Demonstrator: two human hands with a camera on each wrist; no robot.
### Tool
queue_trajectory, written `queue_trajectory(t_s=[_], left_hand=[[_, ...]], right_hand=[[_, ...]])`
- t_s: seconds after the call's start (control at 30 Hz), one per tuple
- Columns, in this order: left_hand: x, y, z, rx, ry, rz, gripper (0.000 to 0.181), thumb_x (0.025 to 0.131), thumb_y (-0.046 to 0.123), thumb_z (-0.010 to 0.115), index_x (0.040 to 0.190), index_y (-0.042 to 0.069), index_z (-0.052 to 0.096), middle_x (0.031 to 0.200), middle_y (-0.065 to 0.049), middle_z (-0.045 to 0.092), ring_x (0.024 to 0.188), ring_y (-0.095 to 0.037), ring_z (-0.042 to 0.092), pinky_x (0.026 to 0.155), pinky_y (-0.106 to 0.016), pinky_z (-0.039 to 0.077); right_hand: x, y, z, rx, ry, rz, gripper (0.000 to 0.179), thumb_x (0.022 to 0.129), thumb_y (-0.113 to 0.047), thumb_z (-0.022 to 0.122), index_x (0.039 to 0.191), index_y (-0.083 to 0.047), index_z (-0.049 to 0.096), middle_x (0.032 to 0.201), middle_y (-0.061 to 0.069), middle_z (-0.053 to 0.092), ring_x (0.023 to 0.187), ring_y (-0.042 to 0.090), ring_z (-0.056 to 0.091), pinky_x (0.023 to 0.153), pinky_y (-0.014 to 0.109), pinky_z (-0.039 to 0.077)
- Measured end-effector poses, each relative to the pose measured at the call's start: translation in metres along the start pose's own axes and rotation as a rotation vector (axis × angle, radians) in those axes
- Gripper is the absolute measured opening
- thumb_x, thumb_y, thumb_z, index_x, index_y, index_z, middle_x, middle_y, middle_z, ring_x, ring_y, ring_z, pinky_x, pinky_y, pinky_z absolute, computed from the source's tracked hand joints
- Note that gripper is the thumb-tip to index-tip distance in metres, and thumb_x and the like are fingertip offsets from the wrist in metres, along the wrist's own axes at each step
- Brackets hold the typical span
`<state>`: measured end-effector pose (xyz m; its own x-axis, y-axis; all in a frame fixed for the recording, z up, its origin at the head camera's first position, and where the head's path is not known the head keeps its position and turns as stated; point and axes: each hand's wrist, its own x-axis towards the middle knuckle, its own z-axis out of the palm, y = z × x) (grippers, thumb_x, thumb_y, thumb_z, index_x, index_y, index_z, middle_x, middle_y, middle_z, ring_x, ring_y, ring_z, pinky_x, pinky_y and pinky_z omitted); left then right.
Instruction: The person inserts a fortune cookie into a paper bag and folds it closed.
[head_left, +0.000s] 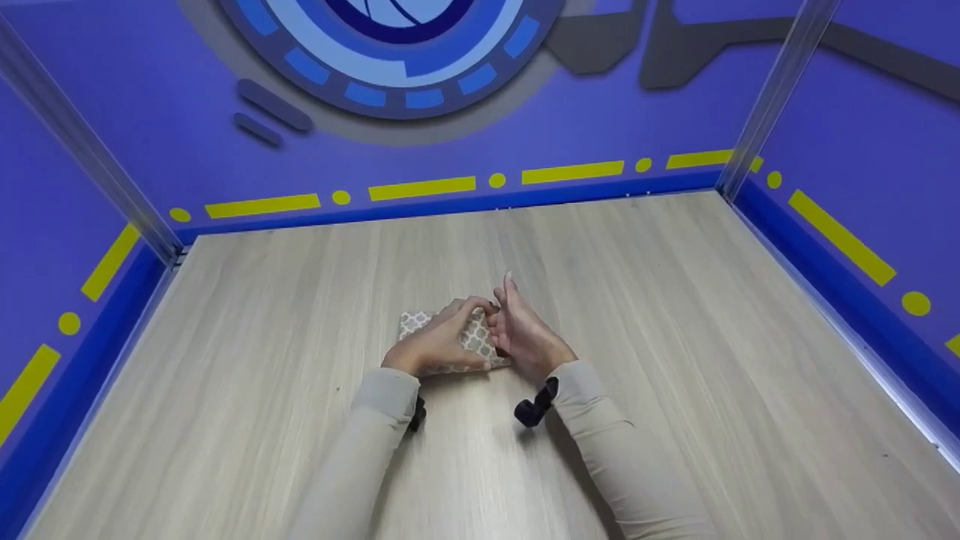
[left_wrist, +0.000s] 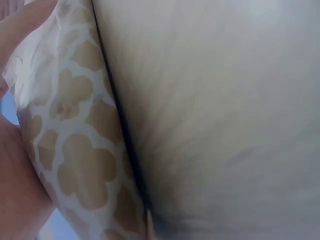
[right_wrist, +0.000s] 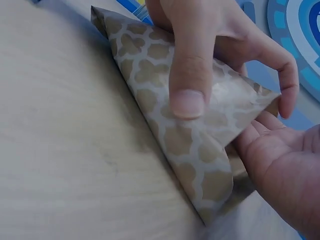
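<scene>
A small package (head_left: 480, 337) wrapped in tan paper with a white quatrefoil pattern lies on the wooden table. My left hand (head_left: 439, 341) spans and grips it from above; in the right wrist view its thumb (right_wrist: 187, 95) presses the patterned side and a bent finger touches the tip of a pointed paper flap (right_wrist: 255, 110). At the package's right end is my right hand (head_left: 529, 337), thumb raised, its fingers against the folded end. Part of those fingers hides behind the flap. Close up, the left wrist view shows the wrapped side (left_wrist: 85, 150), with shiny clear film near the top.
The pale wood-grain table (head_left: 262, 390) extends around the package. Blue-purple panels (head_left: 420, 165) with yellow dashes enclose its back and sides, joined by metal corner posts (head_left: 772, 97). A black wrist camera mount (head_left: 536, 405) hangs under the right sleeve.
</scene>
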<state>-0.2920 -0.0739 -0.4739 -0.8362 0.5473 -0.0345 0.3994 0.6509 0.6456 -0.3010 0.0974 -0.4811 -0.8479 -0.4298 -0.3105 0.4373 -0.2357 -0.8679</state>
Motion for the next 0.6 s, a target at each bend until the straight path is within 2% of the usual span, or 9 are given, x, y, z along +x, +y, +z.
queue_trajectory(t_s=[0.07, 0.13, 0.23, 0.3, 0.37, 0.43, 0.5, 0.57, 0.6], left_hand=[[-0.0008, 0.0009, 0.0006, 0.013, 0.005, 0.012, 0.08, 0.066, 0.034, 0.084, 0.131, 0.039, 0.038, 0.137, -0.002, 0.042, 0.126, -0.024, 0.044, 0.102, -0.047, 0.04], [-0.0013, 0.0011, 0.001, 0.022, 0.013, 0.021, 0.082, 0.066, 0.036, 0.084, 0.134, 0.037, 0.036, 0.137, -0.001, 0.042, 0.127, -0.023, 0.043, 0.103, -0.046, 0.04], [-0.002, 0.0012, 0.0009, 0.019, 0.021, 0.033, 0.084, 0.067, 0.037, 0.084, 0.136, 0.035, 0.035, 0.138, -0.001, 0.041, 0.126, -0.022, 0.042, 0.104, -0.044, 0.039], [-0.0019, 0.0012, 0.0005, 0.003, 0.027, 0.04, 0.084, 0.067, 0.038, 0.084, 0.135, 0.035, 0.036, 0.139, 0.0, 0.042, 0.128, -0.022, 0.042, 0.105, -0.044, 0.037], [-0.002, 0.0009, -0.0005, -0.021, 0.032, 0.04, 0.082, 0.067, 0.039, 0.084, 0.134, 0.035, 0.037, 0.139, 0.0, 0.043, 0.13, -0.022, 0.041, 0.106, -0.045, 0.036], [-0.0022, 0.0004, -0.002, -0.051, 0.03, 0.04, 0.079, 0.07, 0.04, 0.083, 0.134, 0.033, 0.036, 0.141, -0.001, 0.043, 0.133, -0.023, 0.039, 0.108, -0.046, 0.034], [-0.0027, -0.0005, -0.0039, -0.079, 0.018, 0.032, 0.075, 0.074, 0.042, 0.08, 0.134, 0.031, 0.035, 0.144, -0.004, 0.041, 0.136, -0.025, 0.038, 0.109, -0.048, 0.034], [-0.0032, -0.0018, -0.0059, -0.096, 0.0, 0.031, 0.072, 0.079, 0.043, 0.075, 0.135, 0.029, 0.034, 0.146, -0.007, 0.039, 0.138, -0.029, 0.035, 0.109, -0.05, 0.033], [-0.0035, -0.0024, -0.0069, -0.103, -0.008, 0.037, 0.07, 0.081, 0.042, 0.073, 0.136, 0.027, 0.033, 0.146, -0.01, 0.039, 0.138, -0.03, 0.035, 0.108, -0.051, 0.034]], right_hand=[[0.0009, 0.0013, 0.0016, 0.014, -0.033, -0.006, 0.079, 0.092, -0.069, 0.004, 0.151, -0.022, -0.022, 0.152, 0.022, 0.03, 0.125, 0.023, 0.048, 0.089, 0.028, 0.046], [0.0022, 0.0028, 0.0026, 0.042, -0.072, -0.019, 0.08, 0.092, -0.07, 0.003, 0.15, -0.021, -0.024, 0.156, 0.018, 0.025, 0.135, 0.024, 0.04, 0.099, 0.031, 0.043], [0.0041, 0.005, 0.0025, 0.094, -0.106, -0.033, 0.081, 0.092, -0.069, 0.002, 0.149, -0.02, -0.025, 0.157, 0.016, 0.023, 0.14, 0.027, 0.033, 0.109, 0.036, 0.036], [0.0046, 0.0061, 0.0017, 0.115, -0.098, -0.043, 0.08, 0.093, -0.068, 0.004, 0.15, -0.019, -0.024, 0.158, 0.017, 0.02, 0.141, 0.027, 0.032, 0.11, 0.036, 0.035], [0.0046, 0.0069, 0.0008, 0.104, -0.078, -0.054, 0.079, 0.094, -0.066, 0.005, 0.151, -0.019, -0.022, 0.155, 0.017, 0.023, 0.136, 0.026, 0.038, 0.106, 0.035, 0.04], [0.0043, 0.0076, -0.0001, 0.082, -0.054, -0.067, 0.076, 0.096, -0.064, 0.007, 0.152, -0.019, -0.019, 0.141, 0.015, 0.037, 0.122, 0.021, 0.049, 0.095, 0.03, 0.046], [0.0042, 0.0084, -0.0009, 0.07, -0.032, -0.081, 0.075, 0.097, -0.062, 0.01, 0.152, -0.018, -0.017, 0.11, 0.006, 0.049, 0.095, 0.014, 0.054, 0.076, 0.024, 0.047], [0.0045, 0.0087, -0.0017, 0.064, -0.018, -0.088, 0.073, 0.098, -0.06, 0.011, 0.153, -0.019, -0.016, 0.082, -0.002, 0.041, 0.073, 0.009, 0.046, 0.063, 0.022, 0.043], [0.0048, 0.0086, -0.0021, 0.061, -0.015, -0.091, 0.073, 0.099, -0.059, 0.012, 0.153, -0.019, -0.016, 0.076, -0.003, 0.034, 0.068, 0.009, 0.041, 0.06, 0.022, 0.04]])
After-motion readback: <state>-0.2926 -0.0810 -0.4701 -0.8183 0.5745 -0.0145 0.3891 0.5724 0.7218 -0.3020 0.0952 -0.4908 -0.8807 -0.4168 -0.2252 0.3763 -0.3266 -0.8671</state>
